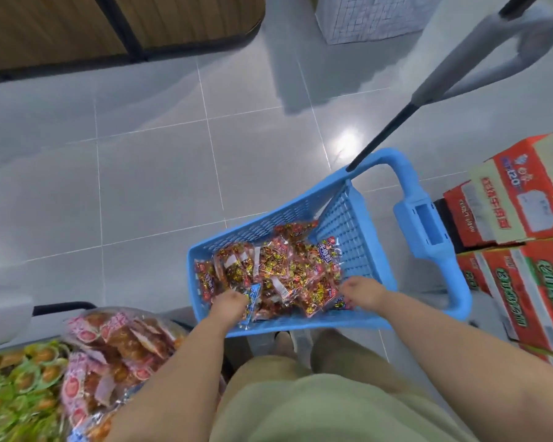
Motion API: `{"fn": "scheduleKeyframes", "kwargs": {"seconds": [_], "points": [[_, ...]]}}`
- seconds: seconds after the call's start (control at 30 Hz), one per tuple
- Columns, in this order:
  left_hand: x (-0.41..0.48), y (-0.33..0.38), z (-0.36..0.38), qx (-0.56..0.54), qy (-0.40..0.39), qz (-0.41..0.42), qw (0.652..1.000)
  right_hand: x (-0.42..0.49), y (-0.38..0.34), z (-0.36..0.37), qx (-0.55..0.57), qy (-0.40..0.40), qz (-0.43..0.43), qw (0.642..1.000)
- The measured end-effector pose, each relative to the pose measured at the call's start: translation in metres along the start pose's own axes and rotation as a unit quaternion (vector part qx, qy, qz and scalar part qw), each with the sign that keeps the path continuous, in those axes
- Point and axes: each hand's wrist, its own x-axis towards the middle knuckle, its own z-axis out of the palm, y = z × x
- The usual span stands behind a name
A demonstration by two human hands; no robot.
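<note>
Left hand [229,303] fingers clench snack packets [278,269]; the right hand [363,290] hides its fingers. Slippery wrappers could spill over the six-o'clock rim of the basket [348,215].

The blue basket [253,224] stands open from above, its mesh walls closing round the snack packets [281,269]. Its black pull rod [380,138] slants up far right. Stacked cartons [524,282] crowd the right, bagged snacks [115,346] the near left. Bare floor [141,170] lies far left.

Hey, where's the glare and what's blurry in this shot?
Head view: white glare spot on the glossy grey floor tiles; head view, lower left: green and pink snack packets smeared by motion blur; head view: the blue plastic basket looks sharper.
</note>
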Motion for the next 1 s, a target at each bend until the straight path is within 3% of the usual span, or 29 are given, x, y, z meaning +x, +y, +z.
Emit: {"fn": "scheduleKeyframes", "kwargs": {"seconds": [0.2, 0.5, 0.6, 0.67, 0.73, 0.8, 0.9, 1.0], "points": [[0.031, -0.003, 0.023, 0.001, -0.043, -0.013, 0.999, 0.044, -0.017, 0.020, 0.013, -0.037, 0.001, 0.999], [0.056, -0.019, 0.028, 0.115, 0.041, -0.015, 0.992, 0.081, -0.016, 0.039, 0.054, -0.063, -0.001, 0.997], [0.049, -0.016, 0.012, -0.005, 0.101, -0.022, 0.995, 0.084, -0.024, 0.045, 0.133, -0.060, 0.016, 0.989], [0.042, -0.010, 0.002, -0.131, 0.114, -0.032, 0.984, 0.083, -0.035, 0.047, 0.255, -0.102, 0.071, 0.959], [0.030, -0.003, -0.005, -0.243, 0.061, -0.026, 0.968, 0.082, -0.047, 0.049, 0.360, -0.164, 0.102, 0.913], [0.017, 0.007, -0.008, -0.337, -0.023, -0.022, 0.941, 0.084, -0.057, 0.049, 0.390, -0.205, 0.086, 0.894], [0.006, 0.017, -0.002, -0.463, -0.114, -0.024, 0.879, 0.088, -0.066, 0.051, 0.409, -0.186, 0.045, 0.892], [0.008, 0.024, 0.007, -0.487, -0.158, -0.021, 0.859, 0.096, -0.065, 0.048, 0.441, -0.137, -0.006, 0.887]]}}
